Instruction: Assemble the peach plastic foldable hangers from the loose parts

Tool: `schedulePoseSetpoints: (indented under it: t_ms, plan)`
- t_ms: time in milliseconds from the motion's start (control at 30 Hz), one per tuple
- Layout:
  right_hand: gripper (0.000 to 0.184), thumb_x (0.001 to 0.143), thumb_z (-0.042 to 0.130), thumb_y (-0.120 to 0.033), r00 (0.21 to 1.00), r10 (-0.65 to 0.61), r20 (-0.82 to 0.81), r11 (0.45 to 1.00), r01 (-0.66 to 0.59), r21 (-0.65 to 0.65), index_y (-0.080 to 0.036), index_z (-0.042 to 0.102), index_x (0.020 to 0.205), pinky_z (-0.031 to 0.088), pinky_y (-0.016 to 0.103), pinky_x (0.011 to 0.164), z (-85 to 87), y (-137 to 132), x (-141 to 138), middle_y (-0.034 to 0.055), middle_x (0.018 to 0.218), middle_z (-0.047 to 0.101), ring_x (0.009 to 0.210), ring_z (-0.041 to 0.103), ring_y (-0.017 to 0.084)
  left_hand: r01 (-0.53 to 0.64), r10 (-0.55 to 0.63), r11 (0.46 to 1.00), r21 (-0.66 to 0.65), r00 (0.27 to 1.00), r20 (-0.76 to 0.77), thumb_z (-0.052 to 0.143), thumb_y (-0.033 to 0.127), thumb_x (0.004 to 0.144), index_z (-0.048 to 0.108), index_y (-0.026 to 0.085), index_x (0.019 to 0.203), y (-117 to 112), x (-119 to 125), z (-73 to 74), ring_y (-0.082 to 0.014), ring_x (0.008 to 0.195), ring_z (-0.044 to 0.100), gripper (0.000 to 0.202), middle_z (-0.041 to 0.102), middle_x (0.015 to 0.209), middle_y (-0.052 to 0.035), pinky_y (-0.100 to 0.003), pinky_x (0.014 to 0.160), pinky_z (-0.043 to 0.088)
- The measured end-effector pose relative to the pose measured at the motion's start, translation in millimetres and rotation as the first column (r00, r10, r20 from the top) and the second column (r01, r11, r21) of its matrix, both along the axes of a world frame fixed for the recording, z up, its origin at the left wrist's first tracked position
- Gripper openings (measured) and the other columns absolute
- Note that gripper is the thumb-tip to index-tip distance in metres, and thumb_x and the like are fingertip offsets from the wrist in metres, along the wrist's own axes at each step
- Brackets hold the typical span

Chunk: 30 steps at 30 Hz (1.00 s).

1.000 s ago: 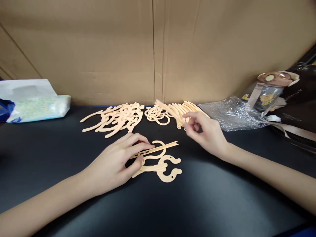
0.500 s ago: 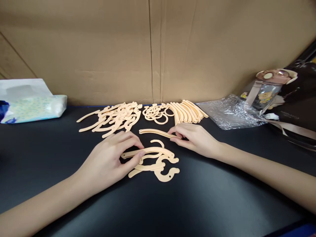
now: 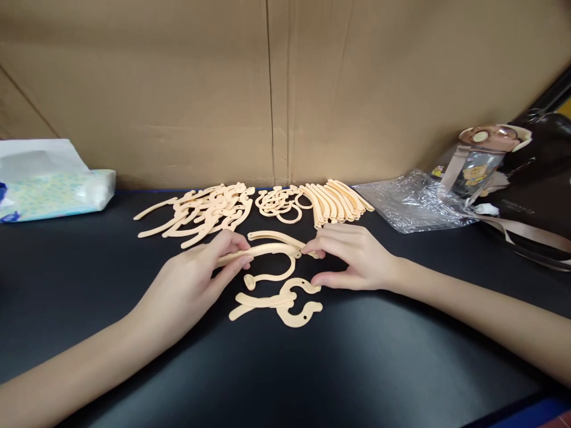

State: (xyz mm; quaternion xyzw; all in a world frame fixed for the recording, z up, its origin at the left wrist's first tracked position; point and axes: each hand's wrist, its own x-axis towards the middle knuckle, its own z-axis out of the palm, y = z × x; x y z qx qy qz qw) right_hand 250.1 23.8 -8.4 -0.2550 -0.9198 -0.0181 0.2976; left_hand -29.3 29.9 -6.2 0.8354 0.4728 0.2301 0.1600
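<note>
Between the thumb and fingers of my left hand point(image 3: 200, 270) is a curved beige hanger arm point(image 3: 270, 248), lifted off the table at a slant. My right hand point(image 3: 345, 255) has let its thumb spread from the fingers. Its fingertips reach the right ends of the held arm and of a second curved hanger arm point(image 3: 272, 236) lying behind it; whether they press on either is hard to see. The right thumb is at the tip of a flat C-ended piece point(image 3: 297, 321), one of two overlapping. A beige hanger hook point(image 3: 274, 277) lies just under the held arm.
At the back are a heap of C-ended pieces point(image 3: 209, 208), a small pile of hooks point(image 3: 279, 202) and a row of hanger arms point(image 3: 336, 201). A tissue pack point(image 3: 57, 184) stands left. Clear plastic wrapping point(image 3: 401, 202), a strapped bottle point(image 3: 482, 160) and a dark bag point(image 3: 535, 184) are right.
My left hand has raised its hanger arm and moved it back, uncovering the hook. My right thumb has parted from the fingers and come down towards the C-ended piece; the second arm lies about where it was.
</note>
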Motion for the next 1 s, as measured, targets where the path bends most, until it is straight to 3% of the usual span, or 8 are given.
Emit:
schedulePoseSetpoints:
  t_ms: [100,200,400,567,667,767,900,1000]
  plan:
    - [0.031,0.092,0.056,-0.044,0.998,-0.03,0.063,0.988,0.02,0.15,-0.014,0.064,0.094,0.04,0.025,0.062,-0.2,-3,-3,0.0014,0.072,0.062,0.065,0.053,0.013,-0.015,0.015,1.0,0.004,1.0,0.014,0.04,0.055,0.093,0.049,0.027,0.1,-1,-1,0.8,-0.0157,0.068,0.065,0.03,0.067,0.071,0.0055,-0.024,0.065,0.045]
    - [0.025,0.094,0.054,-0.038,0.993,-0.058,0.107,0.976,0.033,0.217,-0.015,0.064,0.092,0.04,0.024,0.061,0.1,-3,-4,0.0011,0.073,0.063,0.065,0.052,0.012,-0.018,0.018,0.999,0.041,1.0,0.003,0.037,0.054,0.094,0.047,0.027,0.102,-2,-1,1.5,-0.0141,0.053,0.058,0.031,0.061,0.061,0.007,-0.023,0.056,0.041]
    - [0.033,0.093,0.053,-0.047,0.991,-0.083,0.109,0.944,0.043,0.327,-0.017,0.063,0.085,0.037,0.026,0.056,2.9,-6,-7,-0.0007,0.065,0.06,0.058,0.05,0.012,0.062,-0.062,0.998,0.03,0.998,-0.017,0.037,0.053,0.093,0.047,0.026,0.102,-5,1,2.8,-0.0129,0.046,0.054,0.03,0.063,0.061,0.0069,-0.022,0.051,0.039]
    - [0.028,0.093,0.057,-0.036,0.987,-0.16,-0.029,0.937,0.161,0.31,-0.019,0.051,0.071,0.036,0.025,0.056,0.7,-10,-10,-0.0011,0.063,0.06,0.057,0.049,0.01,0.066,-0.067,0.997,0.039,0.997,0.038,0.036,0.045,0.096,0.048,0.026,0.099,-13,5,6.7,-0.0118,0.043,0.043,0.023,0.049,0.052,0.0091,-0.023,0.051,0.034]
    - [0.026,0.09,0.062,-0.039,0.983,-0.142,-0.119,0.946,0.17,0.276,-0.018,0.051,0.078,0.039,0.025,0.057,-1.5,-10,-9,-0.0004,0.066,0.062,0.058,0.052,0.011,0.093,-0.095,0.994,0.055,0.995,0.04,0.037,0.041,0.096,0.05,0.025,0.096,-17,7,7.9,-0.0112,0.041,0.035,0.021,0.038,0.048,0.01,-0.023,0.049,0.03]
    - [0.02,0.093,0.058,-0.036,0.992,-0.111,-0.053,0.938,0.122,0.324,-0.016,0.056,0.091,0.038,0.025,0.057,-0.4,-10,-8,-0.0003,0.069,0.065,0.059,0.054,0.011,0.117,-0.119,0.99,0.075,0.993,0.025,0.039,0.045,0.096,0.05,0.025,0.097,-16,5,5.8,-0.0103,0.041,0.038,0.023,0.043,0.049,0.01,-0.022,0.048,0.031]
    - [0.022,0.097,0.052,-0.03,0.988,-0.147,0.041,0.922,0.122,0.368,-0.015,0.061,0.084,0.035,0.026,0.056,4.1,-14,-12,0.0001,0.067,0.067,0.057,0.052,0.011,0.187,-0.165,0.949,0.252,0.981,-0.106,0.049,0.048,0.092,0.053,0.025,0.095,-10,1,-0.6,-0.008,0.039,0.044,0.024,0.05,0.051,0.0104,-0.02,0.045,0.032]
    - [0.023,0.096,0.053,-0.03,0.989,-0.146,0.005,0.946,0.138,0.292,-0.015,0.062,0.081,0.035,0.027,0.059,5.6,-21,-20,0.0003,0.07,0.069,0.059,0.053,0.011,0.289,-0.197,0.847,0.447,0.95,-0.241,0.052,0.044,0.093,0.055,0.025,0.092,-8,1,-3.8,-0.0081,0.04,0.048,0.019,0.053,0.053,0.0096,-0.021,0.045,0.033]
